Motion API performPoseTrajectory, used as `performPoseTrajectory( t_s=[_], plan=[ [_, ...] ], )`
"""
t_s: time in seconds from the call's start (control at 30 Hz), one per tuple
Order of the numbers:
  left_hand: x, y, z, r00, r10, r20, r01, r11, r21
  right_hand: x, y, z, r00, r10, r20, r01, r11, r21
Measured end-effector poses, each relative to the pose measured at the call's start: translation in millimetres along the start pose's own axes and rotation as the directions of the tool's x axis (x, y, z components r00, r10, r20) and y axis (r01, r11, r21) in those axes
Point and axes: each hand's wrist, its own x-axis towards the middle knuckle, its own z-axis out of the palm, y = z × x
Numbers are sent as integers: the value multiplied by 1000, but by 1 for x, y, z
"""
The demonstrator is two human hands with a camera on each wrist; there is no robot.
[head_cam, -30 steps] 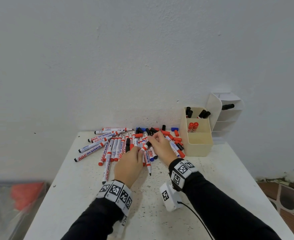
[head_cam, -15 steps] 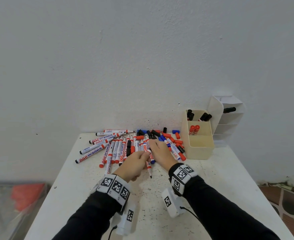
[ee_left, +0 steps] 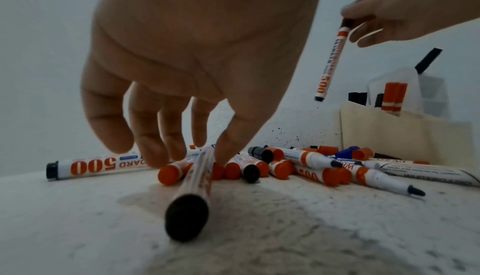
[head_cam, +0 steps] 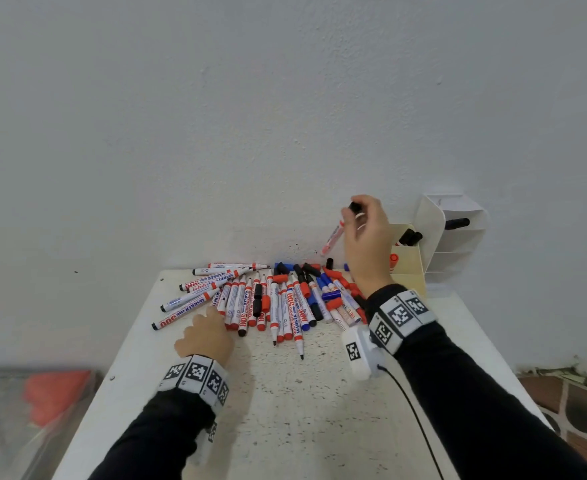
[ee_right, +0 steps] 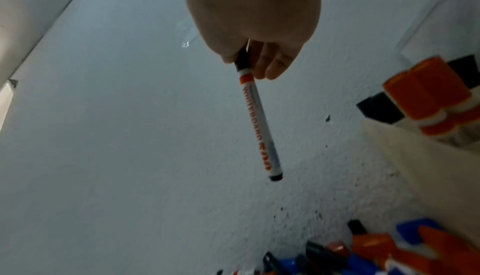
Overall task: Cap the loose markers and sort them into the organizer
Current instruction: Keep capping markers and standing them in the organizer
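Note:
A pile of whiteboard markers (head_cam: 278, 299) and loose red, blue and black caps (head_cam: 333, 273) lies at the table's far edge. My right hand (head_cam: 352, 211) is raised above the pile, just left of the cream organizer box (head_cam: 408, 282). It pinches a black-capped marker (head_cam: 333, 237) (ee_right: 259, 123) by its cap, barrel hanging down. My left hand (head_cam: 212, 317) rests at the pile's left end. Its fingers (ee_left: 155, 152) and thumb hang loosely on either side of a black-ended marker (ee_left: 197, 176) and touch it. Black-capped and red-capped markers (head_cam: 393, 261) stand in the box.
A white slanted-shelf unit (head_cam: 458, 244) stands behind the box with one black marker in it. The wall runs right behind the pile. The speckled white table (head_cam: 285, 410) drops off left and right. A cable (head_cam: 409, 407) trails from my right wrist. A red item (head_cam: 53, 393) lies lower left.
My right hand has lifted the black-capped marker out of the pile, up and right toward the organizer. My left hand let go of it and slid left onto the pile's left end.

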Motion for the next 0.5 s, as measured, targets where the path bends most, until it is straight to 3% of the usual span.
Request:
performPoseTrajectory(
  t_s=[0.1, 0.33, 0.5],
  plan=[
    [2, -1, 3, 1000, 6, 3, -6, 997, -76, 11, 6, -14, 992, -65, -107, 55, 994, -91],
    [-2, 1, -3, 999, 1, -43, -12, 966, -259, 24, 25, -45, 961, -165, -223, 98, 954, -282],
    [-2, 8, -9, 992, 53, -118, -85, 954, -286, 29, 40, -48, 984, -123, -125, 79, 947, -311]
  ],
)
